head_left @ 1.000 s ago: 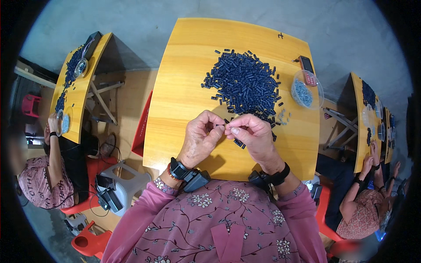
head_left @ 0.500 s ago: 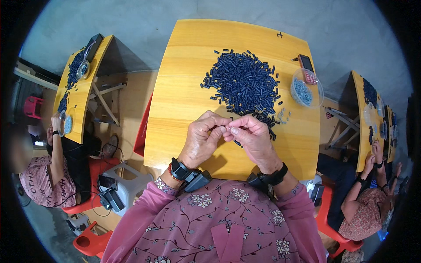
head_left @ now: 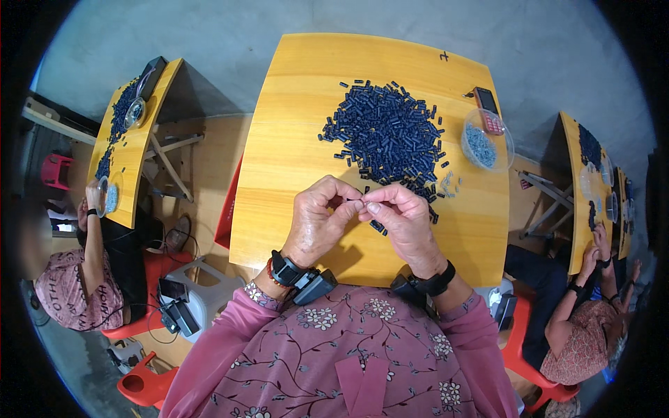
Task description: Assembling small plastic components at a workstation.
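Head view looks down on a yellow desk (head_left: 293, 139) where a person in a pink floral top works. Left hand (head_left: 322, 219) and right hand (head_left: 401, 216) meet fingertip to fingertip just above the desk's near half, both curled tight, pinching a tiny part (head_left: 362, 202) between them; it is too small to make out. Just beyond the hands lies a heap of dark blue pieces (head_left: 383, 132), with one stray piece (head_left: 377, 226) beneath the right hand. A clear bowl (head_left: 486, 146) of pale bits sits right of the heap, touching a phone (head_left: 488, 108). Other people sit at neighbouring desks on both sides.
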`<state>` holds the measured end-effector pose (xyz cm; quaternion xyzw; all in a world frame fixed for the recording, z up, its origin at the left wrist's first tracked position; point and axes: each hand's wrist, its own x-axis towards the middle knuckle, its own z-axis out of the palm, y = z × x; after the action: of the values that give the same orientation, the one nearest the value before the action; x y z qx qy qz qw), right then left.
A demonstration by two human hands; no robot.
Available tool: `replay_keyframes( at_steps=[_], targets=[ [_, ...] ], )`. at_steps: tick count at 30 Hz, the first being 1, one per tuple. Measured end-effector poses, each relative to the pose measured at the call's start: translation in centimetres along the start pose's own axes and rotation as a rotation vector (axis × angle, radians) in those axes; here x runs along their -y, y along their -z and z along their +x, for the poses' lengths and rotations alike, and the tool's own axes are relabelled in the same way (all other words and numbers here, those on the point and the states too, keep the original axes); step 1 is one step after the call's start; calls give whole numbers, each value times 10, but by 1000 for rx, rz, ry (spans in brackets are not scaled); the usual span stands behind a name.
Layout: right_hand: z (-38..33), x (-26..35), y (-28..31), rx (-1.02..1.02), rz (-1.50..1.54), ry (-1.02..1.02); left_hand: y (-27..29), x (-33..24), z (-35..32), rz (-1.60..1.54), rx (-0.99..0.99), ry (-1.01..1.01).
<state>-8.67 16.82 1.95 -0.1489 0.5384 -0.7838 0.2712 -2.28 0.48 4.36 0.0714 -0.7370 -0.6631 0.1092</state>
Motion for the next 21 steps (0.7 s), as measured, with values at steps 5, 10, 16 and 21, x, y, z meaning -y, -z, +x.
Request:
replay_keyframes(
  at_steps=[5,10,16,21],
  targets=[
    [-4,-4,3,5,121,-31,-2,-7,5,159,20,-138],
    [-3,-3,6,2,175,-56,-4,-3,4,172,65,-127],
    [6,10,8,5,-69,34,-1,12,0,14,31,-10],
    [14,21,0,60,-346,152,0,8,-1,-56,51,63]
  ],
)
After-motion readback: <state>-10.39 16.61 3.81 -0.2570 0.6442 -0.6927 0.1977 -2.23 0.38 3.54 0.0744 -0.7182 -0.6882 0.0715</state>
